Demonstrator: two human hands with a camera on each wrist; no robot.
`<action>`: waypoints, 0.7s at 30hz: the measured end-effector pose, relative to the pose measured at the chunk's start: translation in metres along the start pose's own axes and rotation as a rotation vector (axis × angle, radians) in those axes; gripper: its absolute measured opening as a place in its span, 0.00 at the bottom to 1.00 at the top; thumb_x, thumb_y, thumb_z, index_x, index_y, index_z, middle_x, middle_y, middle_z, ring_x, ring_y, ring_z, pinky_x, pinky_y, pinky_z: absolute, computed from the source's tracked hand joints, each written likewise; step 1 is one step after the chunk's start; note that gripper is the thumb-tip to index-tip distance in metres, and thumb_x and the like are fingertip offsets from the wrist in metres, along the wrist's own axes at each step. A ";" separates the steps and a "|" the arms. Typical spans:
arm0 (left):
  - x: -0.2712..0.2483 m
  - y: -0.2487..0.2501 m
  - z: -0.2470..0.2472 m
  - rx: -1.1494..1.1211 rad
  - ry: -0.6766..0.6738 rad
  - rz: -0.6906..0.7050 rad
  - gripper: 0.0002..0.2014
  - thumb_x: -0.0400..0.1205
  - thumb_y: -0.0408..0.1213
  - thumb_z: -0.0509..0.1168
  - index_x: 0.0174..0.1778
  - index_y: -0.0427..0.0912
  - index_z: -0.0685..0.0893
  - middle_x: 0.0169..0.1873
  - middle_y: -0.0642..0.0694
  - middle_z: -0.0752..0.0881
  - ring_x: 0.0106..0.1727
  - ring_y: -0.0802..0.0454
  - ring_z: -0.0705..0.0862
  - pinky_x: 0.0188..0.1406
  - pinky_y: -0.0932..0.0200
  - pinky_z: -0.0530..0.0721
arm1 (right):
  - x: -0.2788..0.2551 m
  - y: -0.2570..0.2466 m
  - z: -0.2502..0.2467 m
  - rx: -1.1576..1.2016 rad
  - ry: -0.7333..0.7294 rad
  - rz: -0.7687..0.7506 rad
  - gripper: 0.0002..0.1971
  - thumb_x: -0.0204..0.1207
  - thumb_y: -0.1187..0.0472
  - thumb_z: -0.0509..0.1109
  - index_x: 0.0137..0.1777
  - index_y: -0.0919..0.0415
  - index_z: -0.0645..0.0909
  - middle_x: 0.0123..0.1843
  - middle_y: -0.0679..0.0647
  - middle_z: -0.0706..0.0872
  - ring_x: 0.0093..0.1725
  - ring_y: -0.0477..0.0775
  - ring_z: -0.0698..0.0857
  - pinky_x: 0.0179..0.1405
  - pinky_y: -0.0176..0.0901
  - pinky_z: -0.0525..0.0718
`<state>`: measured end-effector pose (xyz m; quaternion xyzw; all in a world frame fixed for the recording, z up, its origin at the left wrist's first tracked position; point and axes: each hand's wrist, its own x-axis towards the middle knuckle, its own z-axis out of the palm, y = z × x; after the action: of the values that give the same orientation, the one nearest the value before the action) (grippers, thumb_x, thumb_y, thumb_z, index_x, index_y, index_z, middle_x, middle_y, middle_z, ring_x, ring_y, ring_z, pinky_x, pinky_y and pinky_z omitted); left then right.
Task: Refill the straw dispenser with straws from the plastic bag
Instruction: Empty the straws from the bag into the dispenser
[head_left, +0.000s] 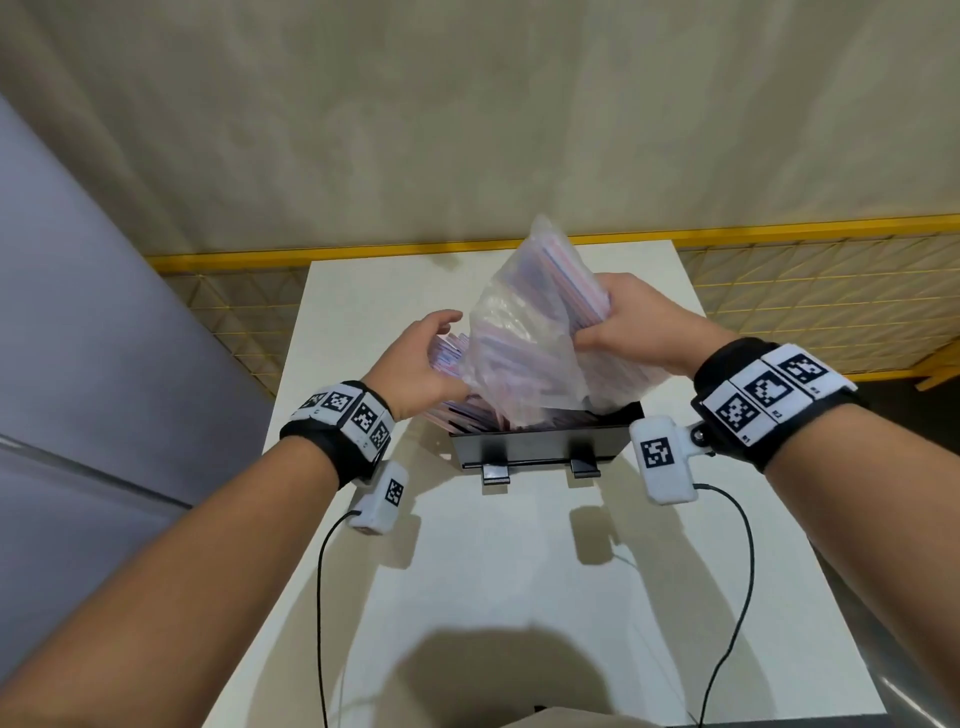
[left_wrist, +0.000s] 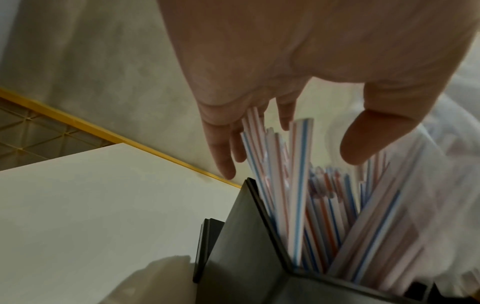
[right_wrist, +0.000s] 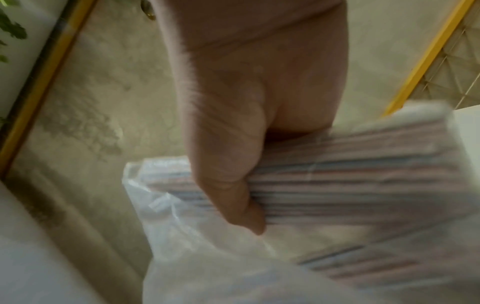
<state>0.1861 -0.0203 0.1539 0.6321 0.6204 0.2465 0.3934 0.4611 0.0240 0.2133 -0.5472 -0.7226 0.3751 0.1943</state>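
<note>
A black straw dispenser (head_left: 535, 447) stands on the white table (head_left: 493, 571), its open top crowded with red- and blue-striped straws (left_wrist: 301, 197). A clear plastic bag (head_left: 524, 332) of straws is tipped mouth-down over it. My right hand (head_left: 631, 325) grips the bag and the straw bundle inside it (right_wrist: 337, 189) from the right. My left hand (head_left: 423, 358) is at the bag's left side. Its fingers (left_wrist: 221, 156) are spread and nearly straight over the loose straws leaning at the dispenser's left wall (left_wrist: 244, 236). The dispenser's inside is mostly hidden by the bag.
The table is narrow, with bare white surface in front of the dispenser. A yellow-framed mesh fence (head_left: 805, 280) runs behind it. A grey panel (head_left: 78, 364) stands at the left. Cables (head_left: 727, 597) hang from both wrist cameras over the table.
</note>
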 end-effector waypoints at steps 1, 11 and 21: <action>0.000 0.000 0.000 0.014 0.002 0.011 0.50 0.61 0.47 0.81 0.82 0.52 0.70 0.74 0.46 0.77 0.67 0.48 0.81 0.72 0.48 0.81 | 0.000 -0.001 0.000 0.044 0.013 0.000 0.13 0.69 0.65 0.80 0.52 0.60 0.84 0.49 0.61 0.88 0.46 0.58 0.85 0.46 0.49 0.83; 0.002 -0.009 -0.002 0.053 -0.006 0.060 0.44 0.60 0.46 0.82 0.74 0.60 0.75 0.66 0.48 0.79 0.62 0.45 0.83 0.66 0.43 0.86 | 0.000 -0.013 0.001 0.143 -0.032 0.049 0.20 0.64 0.62 0.81 0.56 0.64 0.84 0.57 0.68 0.88 0.56 0.68 0.88 0.56 0.62 0.88; -0.003 -0.009 0.006 0.145 0.018 0.129 0.58 0.51 0.70 0.84 0.77 0.64 0.67 0.70 0.53 0.77 0.69 0.53 0.82 0.68 0.44 0.85 | -0.001 -0.014 0.000 0.307 -0.003 0.090 0.19 0.70 0.69 0.81 0.61 0.63 0.86 0.59 0.64 0.90 0.58 0.65 0.90 0.62 0.63 0.89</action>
<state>0.1856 -0.0255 0.1441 0.6953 0.5981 0.2312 0.3245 0.4526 0.0217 0.2240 -0.5422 -0.6320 0.4902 0.2575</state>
